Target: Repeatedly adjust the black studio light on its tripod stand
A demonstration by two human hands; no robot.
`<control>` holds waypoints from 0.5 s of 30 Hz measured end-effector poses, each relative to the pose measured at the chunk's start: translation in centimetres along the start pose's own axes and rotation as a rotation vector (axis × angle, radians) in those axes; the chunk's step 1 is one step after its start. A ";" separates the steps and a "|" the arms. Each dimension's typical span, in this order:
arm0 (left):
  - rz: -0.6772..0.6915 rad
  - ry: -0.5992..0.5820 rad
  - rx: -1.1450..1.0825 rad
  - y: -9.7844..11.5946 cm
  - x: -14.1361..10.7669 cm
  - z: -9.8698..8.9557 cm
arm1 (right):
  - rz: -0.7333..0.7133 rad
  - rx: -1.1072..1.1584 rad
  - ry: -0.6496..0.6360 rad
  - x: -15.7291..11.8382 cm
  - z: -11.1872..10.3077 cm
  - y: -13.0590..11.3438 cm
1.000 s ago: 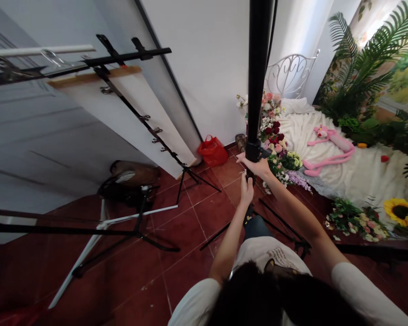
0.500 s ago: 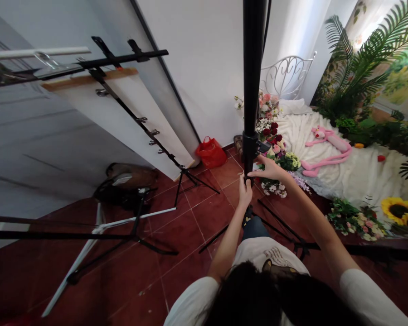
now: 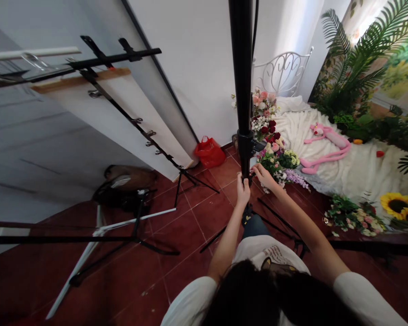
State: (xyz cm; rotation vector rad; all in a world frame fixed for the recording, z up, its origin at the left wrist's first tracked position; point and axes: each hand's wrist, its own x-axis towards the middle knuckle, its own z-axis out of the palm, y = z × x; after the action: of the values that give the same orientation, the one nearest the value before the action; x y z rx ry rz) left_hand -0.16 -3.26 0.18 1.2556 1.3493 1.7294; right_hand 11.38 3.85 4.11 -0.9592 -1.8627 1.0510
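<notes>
A thick black pole rises in front of me, with a black collar and knob partway down. Below that collar, my left hand is wrapped round the pole. My right hand is at the pole's right side, fingers bent and pressed together near a lower fitting; what they grip is too small to make out. The legs of a black stand spread over the floor beneath my hands.
Black stands hold clipped white boards on the left. A red bag sits by the wall. White poles lie low at left. Flowers and a pink plush toy are at right, on and beside a white-covered bed.
My right hand has moved down from just beneath the collar, and its spread fingers have closed. The pole's upper part has shifted left in view. My left hand still holds the pole.
</notes>
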 end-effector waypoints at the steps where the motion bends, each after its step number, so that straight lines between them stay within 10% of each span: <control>1: 0.004 -0.002 0.000 0.0 0.0 0.0 | 0.019 -0.021 0.033 0.1 0.3 0.0; 15: 0.026 0.005 0.061 -0.5 0.2 -0.1 | 0.755 -0.538 -0.398 6.2 0.4 -2.1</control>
State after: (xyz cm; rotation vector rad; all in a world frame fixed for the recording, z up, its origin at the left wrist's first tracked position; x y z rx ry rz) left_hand -0.35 -2.94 -0.24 1.3084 1.4035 1.7222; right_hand 7.98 8.37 7.49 -1.9953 -2.2181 1.2480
